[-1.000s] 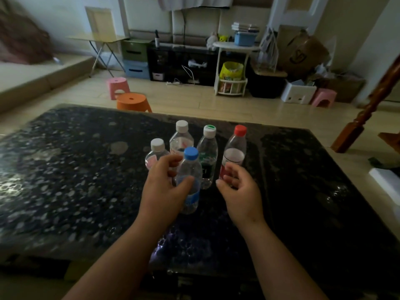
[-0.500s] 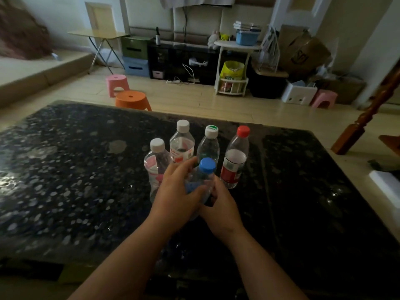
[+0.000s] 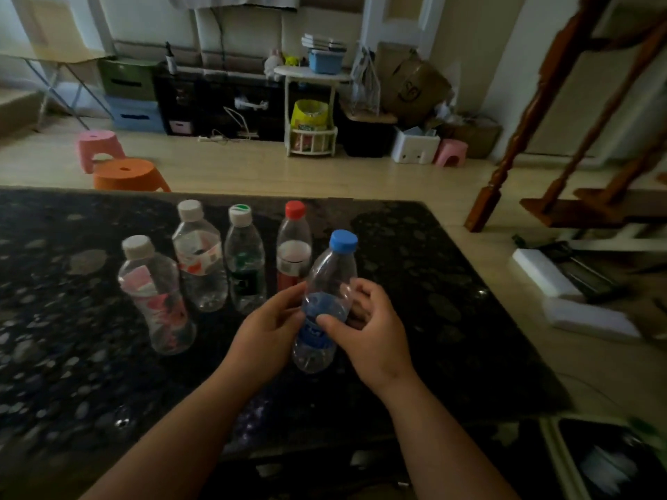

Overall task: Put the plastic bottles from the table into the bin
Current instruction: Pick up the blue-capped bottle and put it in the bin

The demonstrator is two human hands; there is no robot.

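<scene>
Head view: the right hand has its grip closed round the middle of the clear plastic bottle with a blue cap and blue label, thumb across the label and fingers curled behind. The left hand holds the same bottle from its other side, thumb and fingertips pinching it. The bottle tilts, cap leaning away and to the right, over the black speckled stone tabletop; whether its base touches the tabletop cannot be told.

Just behind it stands a clear bottle with a red cap and a red and white label, partly hidden by it. Leftward in the row are a green-and-white-capped bottle with a green label and a white-capped bottle with a red and white band. Nearer, apart on the left, stands a white-capped bottle with a pink label. Beyond the far edge sit an orange plastic stool and a pink plastic stool on the floor.
</scene>
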